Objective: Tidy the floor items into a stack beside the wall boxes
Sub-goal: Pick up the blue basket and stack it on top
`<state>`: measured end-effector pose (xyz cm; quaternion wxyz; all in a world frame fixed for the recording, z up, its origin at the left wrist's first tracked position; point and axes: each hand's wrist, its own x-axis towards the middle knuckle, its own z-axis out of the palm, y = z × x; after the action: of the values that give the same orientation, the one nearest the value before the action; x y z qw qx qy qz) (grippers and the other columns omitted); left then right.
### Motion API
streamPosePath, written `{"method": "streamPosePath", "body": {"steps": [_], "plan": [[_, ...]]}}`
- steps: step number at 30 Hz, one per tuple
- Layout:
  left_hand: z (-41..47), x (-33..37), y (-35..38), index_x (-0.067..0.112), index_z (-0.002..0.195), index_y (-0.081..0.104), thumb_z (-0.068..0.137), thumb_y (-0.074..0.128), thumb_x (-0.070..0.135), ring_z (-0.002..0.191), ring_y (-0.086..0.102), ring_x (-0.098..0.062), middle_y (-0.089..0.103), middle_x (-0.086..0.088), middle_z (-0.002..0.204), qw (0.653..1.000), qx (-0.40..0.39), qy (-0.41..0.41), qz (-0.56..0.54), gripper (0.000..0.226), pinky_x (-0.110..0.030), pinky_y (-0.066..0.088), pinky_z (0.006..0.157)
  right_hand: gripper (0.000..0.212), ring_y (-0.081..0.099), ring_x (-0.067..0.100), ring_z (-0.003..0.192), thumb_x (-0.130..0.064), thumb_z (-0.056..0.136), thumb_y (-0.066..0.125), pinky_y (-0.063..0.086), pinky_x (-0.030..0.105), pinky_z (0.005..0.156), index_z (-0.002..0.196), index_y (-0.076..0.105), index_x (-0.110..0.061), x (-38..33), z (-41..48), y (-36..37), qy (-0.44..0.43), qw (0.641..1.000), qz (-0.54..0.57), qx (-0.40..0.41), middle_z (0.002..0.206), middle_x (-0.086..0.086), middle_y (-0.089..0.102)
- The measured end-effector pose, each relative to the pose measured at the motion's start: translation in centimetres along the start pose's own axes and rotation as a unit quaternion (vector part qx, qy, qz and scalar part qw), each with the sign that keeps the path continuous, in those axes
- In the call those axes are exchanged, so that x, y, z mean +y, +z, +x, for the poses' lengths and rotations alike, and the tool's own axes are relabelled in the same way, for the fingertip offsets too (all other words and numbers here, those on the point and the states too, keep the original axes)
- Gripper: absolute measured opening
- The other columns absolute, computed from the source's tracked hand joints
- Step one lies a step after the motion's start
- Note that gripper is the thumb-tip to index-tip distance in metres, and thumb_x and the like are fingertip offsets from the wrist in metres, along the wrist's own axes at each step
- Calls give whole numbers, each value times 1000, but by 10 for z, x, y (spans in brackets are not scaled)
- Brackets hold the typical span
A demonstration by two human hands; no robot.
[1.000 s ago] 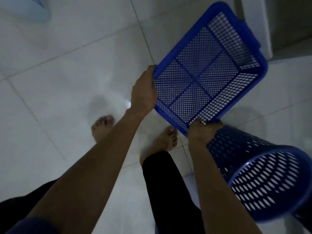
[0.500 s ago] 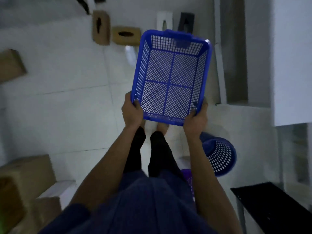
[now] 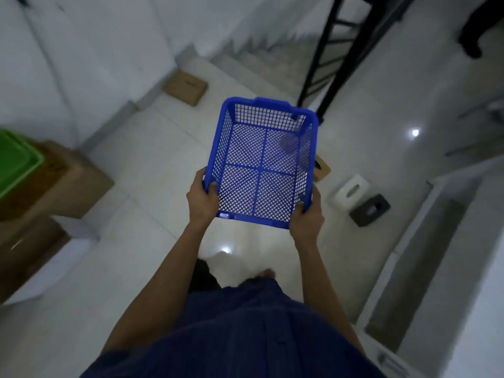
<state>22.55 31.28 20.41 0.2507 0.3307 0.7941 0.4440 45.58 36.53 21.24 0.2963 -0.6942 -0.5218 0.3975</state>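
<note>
gripping blue basket [image 3: 261,170] | left hand [image 3: 202,199] | right hand [image 3: 307,217] | near corners

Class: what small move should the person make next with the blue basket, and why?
Probably carry the blue basket leftward toward the cardboard boxes by the wall: left hand and right hand grip its near corners, and it is empty.

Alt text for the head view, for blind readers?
The left hand and right hand grip an empty blue mesh basket by its near corners, above a tiled floor. Cardboard boxes stand at the left, a green bin on one; tissue boxes lie at the right.
</note>
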Motion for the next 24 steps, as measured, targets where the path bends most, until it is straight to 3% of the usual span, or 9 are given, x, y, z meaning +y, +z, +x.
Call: {"method": "streamPosePath", "body": {"steps": [4, 6, 9, 10, 14, 17, 18, 21, 24], "plan": [[16, -36, -94, 12, 140, 50, 102, 48, 11, 102, 63, -18, 64, -1, 123, 990, 109, -78, -32, 38, -33, 55, 89, 45, 67, 25, 100, -11, 103, 44, 57, 36, 76, 147, 41, -21, -70, -23, 85, -60, 994, 7, -86, 123, 3, 65], [32, -53, -141, 11, 140, 49, 102, 47, 11, 102, 63, -19, 64, -8, 126, 983, 142, -105, -43, 38, -34, 55, 88, 43, 67, 25, 102, -11, 103, 46, 58, 36, 80, 145, 43, -19, -102, -39, 132, -79, 991, 10, -111, 126, 6, 65], [61, -80, -212, 10, 138, 50, 101, 47, 9, 100, 59, -16, 64, -10, 126, 974, 174, -134, -54, 37, -33, 53, 87, 41, 66, 22, 104, -14, 102, 52, 54, 12, 66, 142, 45, -20, -140, -72, 205, -58, 991, 50, -112, 129, 6, 62], [70, -91, -234, 11, 138, 51, 101, 48, 9, 100, 59, -16, 64, -10, 126, 971, 186, -140, -57, 37, -33, 52, 87, 41, 66, 21, 106, -16, 101, 55, 55, 12, 67, 141, 45, -21, -150, -86, 229, -49, 989, 73, -116, 129, 4, 61], [97, -129, -314, 11, 137, 53, 99, 52, 11, 100, 60, -19, 65, -10, 123, 952, 245, -172, -71, 38, -29, 51, 81, 61, 62, 20, 114, -18, 95, 66, 60, 38, 90, 147, 34, -15, -185, -145, 321, -9, 982, 110, -151, 133, 5, 57], [116, -152, -360, 11, 139, 53, 98, 52, 10, 107, 63, -26, 65, -10, 123, 937, 278, -189, -94, 40, -41, 56, 91, 87, 60, 19, 115, -15, 90, 74, 60, 32, 86, 156, 16, -20, -215, -179, 378, 37, 972, 147, -180, 139, 8, 52], [123, -158, -373, 11, 139, 53, 98, 52, 11, 108, 63, -27, 66, -10, 124, 932, 290, -194, -94, 41, -43, 55, 93, 92, 60, 19, 115, -16, 90, 75, 60, 38, 87, 156, 12, -24, -224, -186, 397, 71, 966, 165, -185, 140, 8, 51], [147, -181, -405, 13, 141, 53, 98, 53, 10, 111, 63, -29, 66, -10, 125, 916, 327, -208, -101, 43, -47, 55, 94, 96, 59, 28, 116, -31, 88, 76, 60, 52, 83, 153, 5, -36, -251, -200, 452, 199, 931, 194, -237, 134, 3, 51], [177, -198, -433, 17, 143, 52, 98, 52, 10, 112, 63, -29, 66, -10, 127, 900, 353, -226, -119, 45, -48, 54, 95, 92, 63, 30, 110, -36, 84, 79, 63, 44, 71, 146, 12, -41, -276, -214, 507, 227, 907, 179, -304, 129, 3, 55]]}}
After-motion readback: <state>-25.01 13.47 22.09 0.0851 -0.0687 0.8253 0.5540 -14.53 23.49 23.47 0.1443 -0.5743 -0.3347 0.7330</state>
